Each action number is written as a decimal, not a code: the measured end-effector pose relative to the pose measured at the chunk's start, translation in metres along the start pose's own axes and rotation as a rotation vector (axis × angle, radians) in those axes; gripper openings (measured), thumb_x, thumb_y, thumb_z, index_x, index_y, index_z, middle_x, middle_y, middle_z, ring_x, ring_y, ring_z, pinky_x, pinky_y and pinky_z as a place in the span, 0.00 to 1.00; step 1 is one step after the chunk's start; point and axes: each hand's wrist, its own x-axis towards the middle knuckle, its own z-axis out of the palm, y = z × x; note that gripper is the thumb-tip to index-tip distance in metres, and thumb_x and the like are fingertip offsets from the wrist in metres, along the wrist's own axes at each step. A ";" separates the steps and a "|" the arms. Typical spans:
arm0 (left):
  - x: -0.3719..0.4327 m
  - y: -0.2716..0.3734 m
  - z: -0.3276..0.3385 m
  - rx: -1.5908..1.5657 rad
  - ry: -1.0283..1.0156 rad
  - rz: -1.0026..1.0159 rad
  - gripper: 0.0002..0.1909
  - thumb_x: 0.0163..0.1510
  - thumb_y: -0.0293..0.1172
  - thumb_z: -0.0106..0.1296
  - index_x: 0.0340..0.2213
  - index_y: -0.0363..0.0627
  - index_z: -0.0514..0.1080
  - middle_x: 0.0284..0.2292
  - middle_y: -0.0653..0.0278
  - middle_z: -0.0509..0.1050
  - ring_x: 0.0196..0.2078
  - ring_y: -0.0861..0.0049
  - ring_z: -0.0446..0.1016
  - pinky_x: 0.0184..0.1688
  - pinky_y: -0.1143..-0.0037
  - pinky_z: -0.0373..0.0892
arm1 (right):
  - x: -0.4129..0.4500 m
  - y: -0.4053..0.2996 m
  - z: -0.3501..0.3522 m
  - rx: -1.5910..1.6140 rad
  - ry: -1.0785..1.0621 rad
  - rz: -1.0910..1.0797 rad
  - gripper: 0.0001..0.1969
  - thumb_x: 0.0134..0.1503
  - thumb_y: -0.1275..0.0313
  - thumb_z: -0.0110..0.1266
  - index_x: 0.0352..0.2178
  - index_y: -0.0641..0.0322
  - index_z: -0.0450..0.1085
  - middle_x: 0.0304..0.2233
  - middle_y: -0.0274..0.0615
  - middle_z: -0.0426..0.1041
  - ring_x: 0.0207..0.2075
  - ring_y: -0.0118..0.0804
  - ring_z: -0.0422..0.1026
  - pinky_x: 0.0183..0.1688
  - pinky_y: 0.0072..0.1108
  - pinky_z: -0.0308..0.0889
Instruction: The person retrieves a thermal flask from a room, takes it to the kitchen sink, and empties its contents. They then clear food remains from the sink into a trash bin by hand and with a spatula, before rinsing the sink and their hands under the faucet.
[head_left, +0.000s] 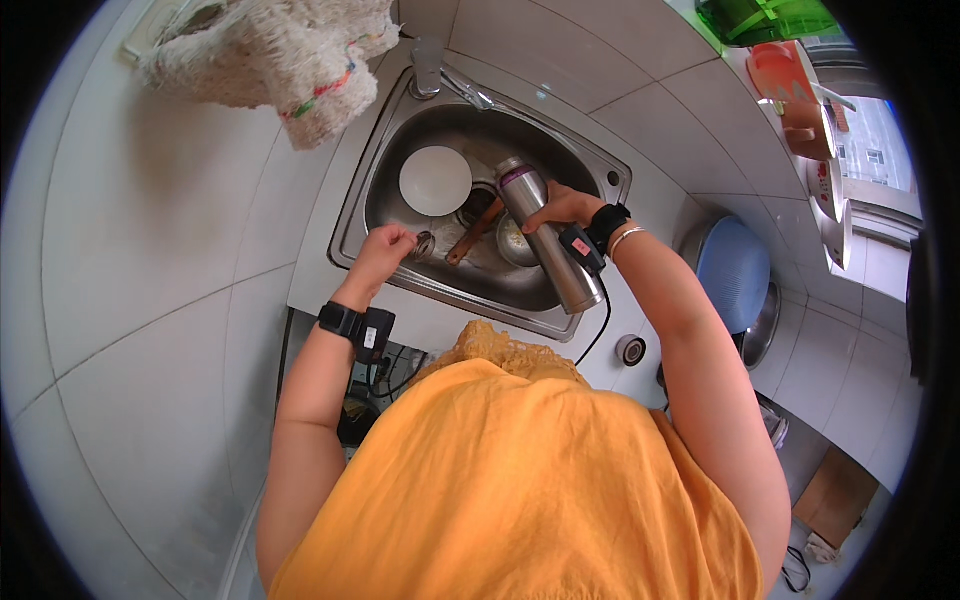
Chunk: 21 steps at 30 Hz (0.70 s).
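Note:
My right hand (562, 208) grips a stainless steel vacuum flask (551, 244) around its body, tilted over the right part of the metal sink (495, 304); its lidless neck with a purple ring points up-left in view. Over the sink's left front edge, my left hand (391, 244) pinches a small ring-shaped item (424, 244), perhaps a strainer or wire ring; what it is exactly I cannot tell. A white bowl (436, 181) sits in the basin. Beside it lies a brown wooden handle (475, 234), and a metal ladle or bowl (517, 241) is partly hidden by the flask.
The faucet (427, 71) stands at the sink's back left corner. A small round lid (631, 350) lies on the counter to the right. Cloths (300, 67) hang at upper left. A blue plastic basin (733, 274) leans at the right wall, and mugs (808, 131) line the window ledge.

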 end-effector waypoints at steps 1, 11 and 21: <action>-0.007 0.002 0.001 0.012 0.032 0.011 0.07 0.47 0.28 0.46 0.22 0.36 0.67 0.18 0.73 0.65 0.22 0.89 0.60 0.24 0.86 0.58 | -0.004 -0.003 -0.002 -0.004 0.001 -0.001 0.44 0.26 0.59 0.64 0.44 0.72 0.53 0.38 0.53 0.64 0.37 0.42 0.67 0.40 0.24 0.62; -0.030 -0.006 0.012 -0.085 0.067 0.040 0.04 0.47 0.26 0.45 0.22 0.40 0.67 0.17 0.75 0.64 0.20 0.91 0.58 0.23 0.88 0.55 | -0.004 -0.001 -0.008 0.255 -0.356 0.088 0.42 0.32 0.49 0.58 0.44 0.68 0.58 0.39 0.50 0.65 0.38 0.41 0.67 0.40 0.25 0.62; -0.065 -0.008 0.007 -0.077 0.151 0.008 0.05 0.45 0.26 0.46 0.21 0.37 0.67 0.18 0.72 0.66 0.21 0.90 0.60 0.24 0.86 0.57 | -0.009 0.001 0.034 1.145 -0.285 -0.165 0.36 0.44 0.45 0.47 0.46 0.63 0.56 0.38 0.50 0.65 0.37 0.41 0.68 0.38 0.29 0.66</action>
